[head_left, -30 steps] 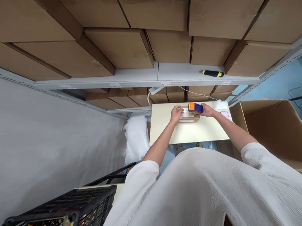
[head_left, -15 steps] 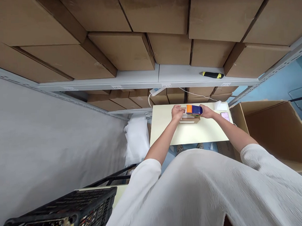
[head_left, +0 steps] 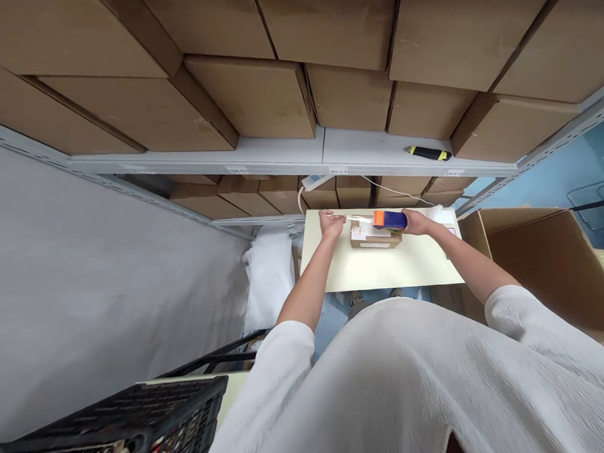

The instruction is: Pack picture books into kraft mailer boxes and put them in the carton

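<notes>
My right hand [head_left: 416, 222] is closed round a blue and orange tape dispenser [head_left: 390, 220], held just over a small cardboard box [head_left: 375, 243]. White paper labels show on the box's top and front side. From the dispenser a shiny strip of clear tape [head_left: 356, 218] stretches left above the box. My left hand [head_left: 332, 224] pinches the free end of that strip, out past the box's left side. The box rests on a pale yellow table [head_left: 384, 273].
Shelves with brown cartons [head_left: 351, 97] rise behind the table, with a black and yellow utility knife [head_left: 429, 153] on the ledge. A large open carton [head_left: 538, 263] stands right. White packing sheets [head_left: 270, 271] lie left; a black crate [head_left: 180, 412] stands lower left.
My left hand has moved left, away from the dispenser, and the tape strip has lengthened between them. The dispenser stays over the box, and more of the box's top shows.
</notes>
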